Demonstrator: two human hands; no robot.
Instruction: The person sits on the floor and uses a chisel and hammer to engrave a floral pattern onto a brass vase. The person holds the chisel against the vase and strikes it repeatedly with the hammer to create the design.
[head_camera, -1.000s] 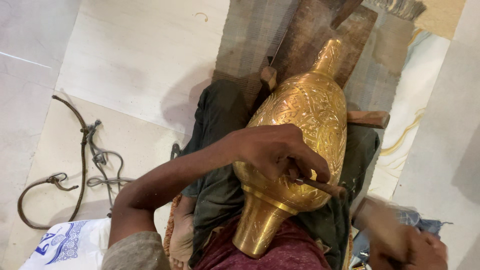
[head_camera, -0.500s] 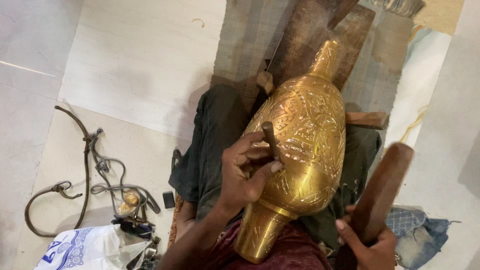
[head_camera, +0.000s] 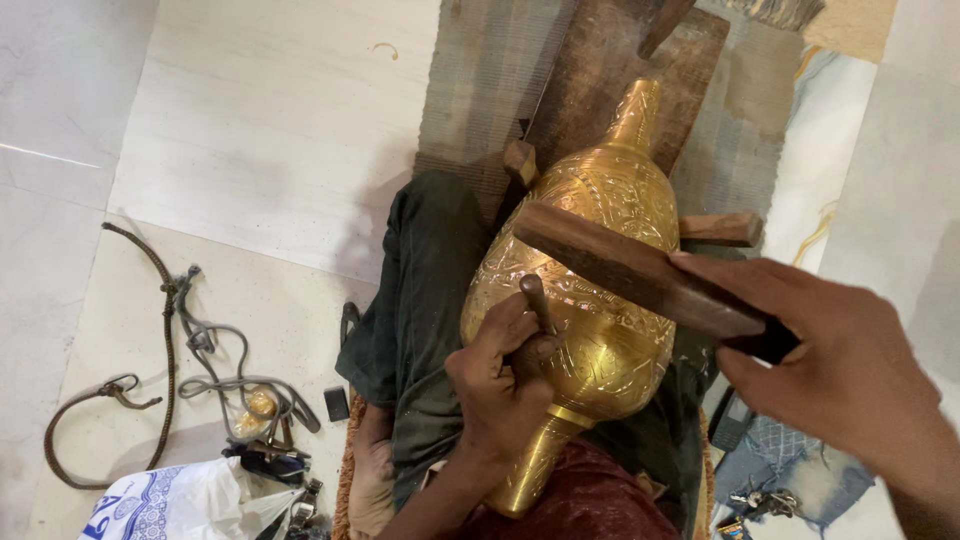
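Engraved brass vase, bulbous, under left hand, slim punch.

A coiled rope with a metal hook lies on the pale tiled floor left of the legs, near a white and blue plastic bag, a small black block, and keys on blue denim cloth at the right.

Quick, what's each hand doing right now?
Left hand: closed on thin dark metal punch against engraved brass vase.
Right hand: closed on brown wooden mallet.
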